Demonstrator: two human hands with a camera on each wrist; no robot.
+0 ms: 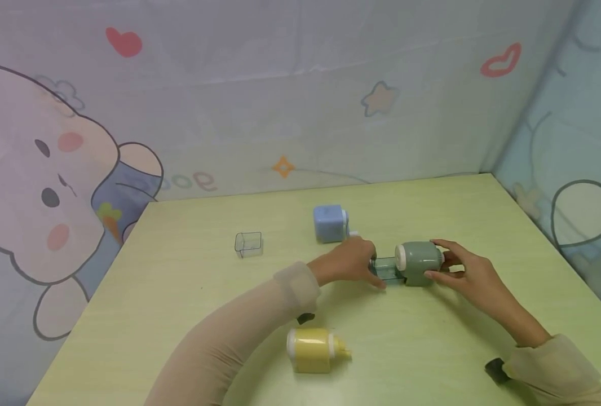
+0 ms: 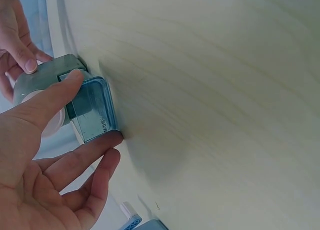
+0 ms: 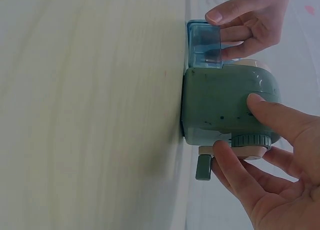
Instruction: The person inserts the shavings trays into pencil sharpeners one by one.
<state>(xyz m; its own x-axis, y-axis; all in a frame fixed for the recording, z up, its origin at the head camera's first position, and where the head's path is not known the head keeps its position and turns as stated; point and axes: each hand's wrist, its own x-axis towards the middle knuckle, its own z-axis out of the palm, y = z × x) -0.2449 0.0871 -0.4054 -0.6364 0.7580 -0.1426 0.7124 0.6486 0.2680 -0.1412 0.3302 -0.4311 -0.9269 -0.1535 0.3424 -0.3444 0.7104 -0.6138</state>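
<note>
A green crank pencil sharpener (image 1: 419,262) stands on the table between the two hands, its clear bluish shavings drawer (image 2: 95,109) pulled partway out of the left side. My left hand (image 1: 348,260) pinches the drawer's outer end, thumb on one edge and index finger on the opposite one. From the right, my right hand (image 1: 475,276) grips the sharpener body at its crank end. In the right wrist view, the thumb lies on the green casing while the fingers reach around the crank handle (image 3: 203,167).
A blue pencil sharpener (image 1: 329,224) stands behind the left hand. Nearer the front lies a yellow pencil sharpener (image 1: 312,351), close to the left forearm. Farther left sits a clear empty drawer (image 1: 248,242). Printed cloth (image 1: 321,113) hangs behind the table.
</note>
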